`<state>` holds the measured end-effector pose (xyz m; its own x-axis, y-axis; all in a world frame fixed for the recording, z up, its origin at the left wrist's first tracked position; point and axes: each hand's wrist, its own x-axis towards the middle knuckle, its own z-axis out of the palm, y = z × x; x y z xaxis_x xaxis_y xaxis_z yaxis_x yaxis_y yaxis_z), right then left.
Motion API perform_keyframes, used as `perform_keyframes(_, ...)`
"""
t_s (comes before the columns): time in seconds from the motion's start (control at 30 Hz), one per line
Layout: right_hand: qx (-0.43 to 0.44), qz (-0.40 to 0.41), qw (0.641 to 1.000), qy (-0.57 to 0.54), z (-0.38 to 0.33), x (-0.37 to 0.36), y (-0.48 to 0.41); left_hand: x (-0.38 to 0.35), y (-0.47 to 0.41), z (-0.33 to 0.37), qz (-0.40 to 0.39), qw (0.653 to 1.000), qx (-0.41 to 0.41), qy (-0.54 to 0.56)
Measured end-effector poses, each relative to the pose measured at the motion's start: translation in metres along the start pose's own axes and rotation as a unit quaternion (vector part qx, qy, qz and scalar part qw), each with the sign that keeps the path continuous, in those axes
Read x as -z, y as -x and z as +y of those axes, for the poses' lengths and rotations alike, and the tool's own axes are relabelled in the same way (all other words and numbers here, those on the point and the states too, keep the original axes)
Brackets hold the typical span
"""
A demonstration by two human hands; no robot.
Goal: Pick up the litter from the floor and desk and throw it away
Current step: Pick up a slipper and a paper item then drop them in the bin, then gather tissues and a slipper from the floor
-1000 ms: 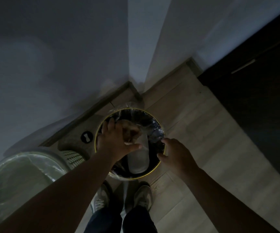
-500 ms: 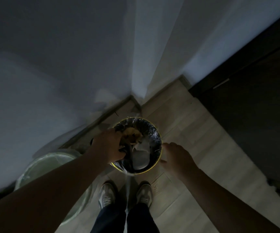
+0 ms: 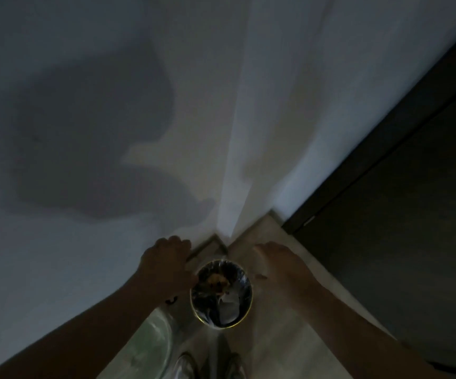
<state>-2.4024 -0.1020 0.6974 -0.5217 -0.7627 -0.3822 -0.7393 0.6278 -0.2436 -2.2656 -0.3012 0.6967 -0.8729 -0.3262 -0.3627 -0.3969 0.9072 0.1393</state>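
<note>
Head view.
- Bins: two. Round bin (image 3: 246, 310), yellow rim and bag liner, stands on the floor (image 3: 276, 340) in the wall corner; pale bin (image 3: 150, 343) just beside it, to the left.
- Litter (image 3: 217, 280): brown wad and white paper, inside the round bin.
- Hands: two, apart, flanking the round bin. Left hand (image 3: 166, 258) has its fingers curled under, contents cannot be told. Right hand (image 3: 279, 258) is loose and holds nothing.
- Dark cabinet (image 3: 399, 242) on the right, with bare floor between it and the bin.

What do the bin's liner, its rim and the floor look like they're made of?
Liner: thin glossy plastic film, by its crinkled glints. Rim: thin yellowish band, perhaps metal or plastic; too dim to tell. Floor: pale matte wood or laminate, by faint plank lines.
</note>
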Motion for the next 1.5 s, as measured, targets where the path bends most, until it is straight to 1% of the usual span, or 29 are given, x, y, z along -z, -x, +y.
perform_keyframes(0.07,0.019,0.036,0.999,0.000,-0.014,0.047,0.015,0.042,0.024,-0.001,-0.005,1.000,0.005,0.008)
perform_keyframes(0.13,0.029,0.073,0.997,-0.005,-0.031,0.095,0.032,0.082,0.049,-0.001,0.027,0.999,0.008,0.017)
perform_keyframes(0.23,0.066,0.128,0.990,-0.002,-0.055,0.169,0.055,0.148,0.087,0.003,0.106,0.994,0.020,0.011)
perform_keyframes(0.3,0.110,0.159,0.981,0.007,-0.072,0.213,0.067,0.190,0.113,0.007,0.168,0.985,0.041,0.009)
perform_keyframes(0.4,0.183,0.209,0.960,0.033,-0.099,0.269,0.081,0.242,0.155,0.010,0.263,0.961,0.081,-0.005)
perform_keyframes(0.5,0.260,0.225,0.937,0.061,-0.128,0.309,0.094,0.271,0.202,0.018,0.334,0.932,0.144,-0.006)
perform_keyframes(0.57,0.310,0.238,0.917,0.080,-0.147,0.323,0.103,0.277,0.236,0.025,0.365,0.912,0.188,-0.013)
perform_keyframes(0.63,0.364,0.233,0.897,0.087,-0.169,0.329,0.115,0.276,0.273,0.033,0.387,0.890,0.240,-0.016)
perform_keyframes(0.77,0.484,0.214,0.844,0.085,-0.234,0.327,0.147,0.259,0.366,0.047,0.410,0.841,0.354,-0.017)
perform_keyframes(0.83,0.544,0.211,0.808,0.078,-0.274,0.320,0.172,0.249,0.419,0.056,0.405,0.816,0.413,-0.027)
perform_keyframes(0.93,0.623,0.193,0.756,0.063,-0.334,0.300,0.220,0.229,0.498,0.074,0.409,0.767,0.493,-0.037)
perform_keyframes(1.07,0.714,0.147,0.682,0.062,-0.398,0.257,0.295,0.194,0.593,0.110,0.397,0.702,0.590,-0.047)
perform_keyframes(1.23,0.806,0.101,0.579,0.068,-0.458,0.191,0.411,0.137,0.707,0.176,0.371,0.619,0.690,-0.046)
perform_keyframes(1.33,0.846,0.065,0.525,0.066,-0.484,0.147,0.491,0.099,0.777,0.222,0.350,0.571,0.742,-0.032)
perform_keyframes(1.43,0.871,0.046,0.485,0.059,-0.500,0.100,0.573,0.059,0.846,0.270,0.323,0.524,0.788,-0.027)
perform_keyframes(1.5,0.882,0.031,0.465,0.065,-0.509,0.070,0.622,0.035,0.886,0.299,0.310,0.499,0.809,-0.024)
